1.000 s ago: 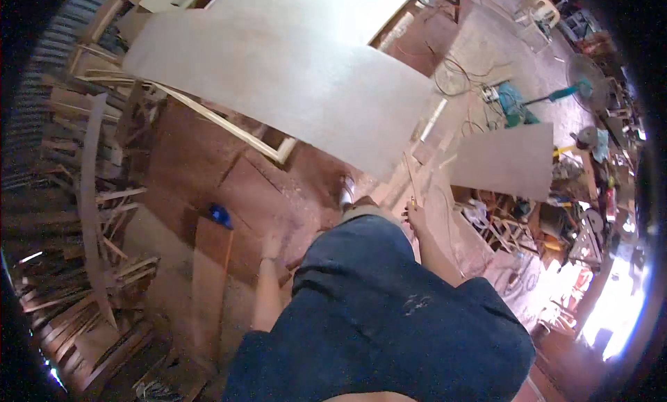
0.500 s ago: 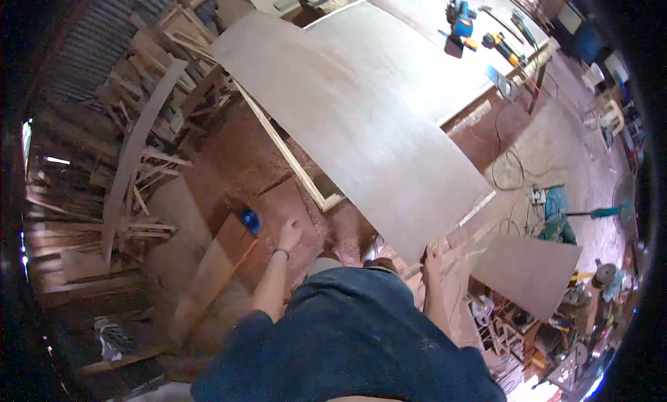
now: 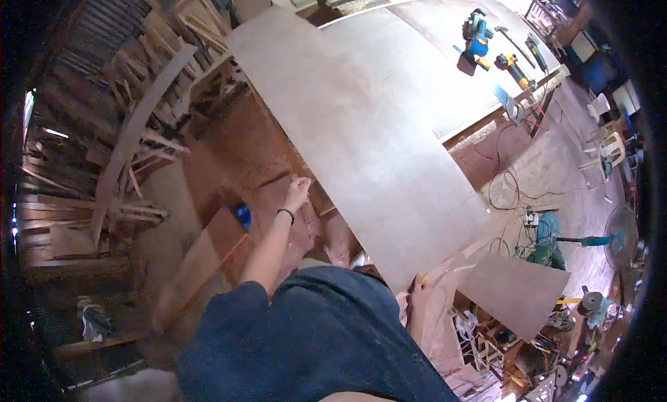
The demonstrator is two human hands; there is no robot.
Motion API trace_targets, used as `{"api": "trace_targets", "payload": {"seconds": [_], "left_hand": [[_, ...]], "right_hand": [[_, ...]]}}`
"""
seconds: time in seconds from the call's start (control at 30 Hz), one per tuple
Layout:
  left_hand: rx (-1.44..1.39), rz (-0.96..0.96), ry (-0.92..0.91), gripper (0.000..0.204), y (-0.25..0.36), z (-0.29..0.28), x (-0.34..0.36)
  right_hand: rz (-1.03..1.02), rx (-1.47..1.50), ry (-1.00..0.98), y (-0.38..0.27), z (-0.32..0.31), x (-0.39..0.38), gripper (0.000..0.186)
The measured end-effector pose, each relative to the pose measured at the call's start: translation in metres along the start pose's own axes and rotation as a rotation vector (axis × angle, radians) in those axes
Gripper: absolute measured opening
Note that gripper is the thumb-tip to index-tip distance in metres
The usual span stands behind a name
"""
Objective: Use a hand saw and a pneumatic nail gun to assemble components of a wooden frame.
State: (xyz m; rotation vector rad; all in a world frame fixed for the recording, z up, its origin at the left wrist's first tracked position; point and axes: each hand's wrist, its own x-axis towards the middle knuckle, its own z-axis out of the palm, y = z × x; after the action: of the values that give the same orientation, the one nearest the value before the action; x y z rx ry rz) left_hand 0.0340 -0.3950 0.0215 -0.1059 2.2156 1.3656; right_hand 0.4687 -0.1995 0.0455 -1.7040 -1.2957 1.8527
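A long plywood sheet (image 3: 375, 145) lies slantwise in front of me, its far part over other pale sheets (image 3: 410, 54) on a workbench. My left hand (image 3: 299, 192), with a dark band at the wrist, is up by the sheet's left edge. Its fingers are curled together; whatever they hold, if anything, is hidden. Close to my body, my right hand (image 3: 417, 288) is at the sheet's near corner. It is closed, and a small yellow thing (image 3: 424, 280) of unclear kind shows at its fingers.
A blue circular saw (image 3: 476, 37), a hammer (image 3: 515, 39) and a yellow power tool (image 3: 513, 67) lie on the bench's far right. Wood offcuts (image 3: 149, 68) are piled at left. At right are a fan (image 3: 617, 236), cables (image 3: 511, 186) and a smaller board (image 3: 514, 291).
My left hand has moved forward and right, up to the sheet's left edge. My right hand stays at the near corner. A pale frame corner by the sheet is now mostly hidden as the view shifted.
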Motion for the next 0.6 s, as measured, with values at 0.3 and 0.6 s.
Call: {"api": "trace_targets", "payload": {"seconds": [0.3, 0.6], "left_hand": [[0.416, 0.112, -0.081, 0.042, -0.079, -0.036, -0.048], [0.469, -0.132, -0.405, 0.043, -0.151, -0.123, -0.025]], "right_hand": [[0.072, -0.384, 0.002, 0.010, 0.054, 0.009, 0.034], [0.028, -0.330, -0.226, 0.007, 0.195, 0.045, 0.030]]}}
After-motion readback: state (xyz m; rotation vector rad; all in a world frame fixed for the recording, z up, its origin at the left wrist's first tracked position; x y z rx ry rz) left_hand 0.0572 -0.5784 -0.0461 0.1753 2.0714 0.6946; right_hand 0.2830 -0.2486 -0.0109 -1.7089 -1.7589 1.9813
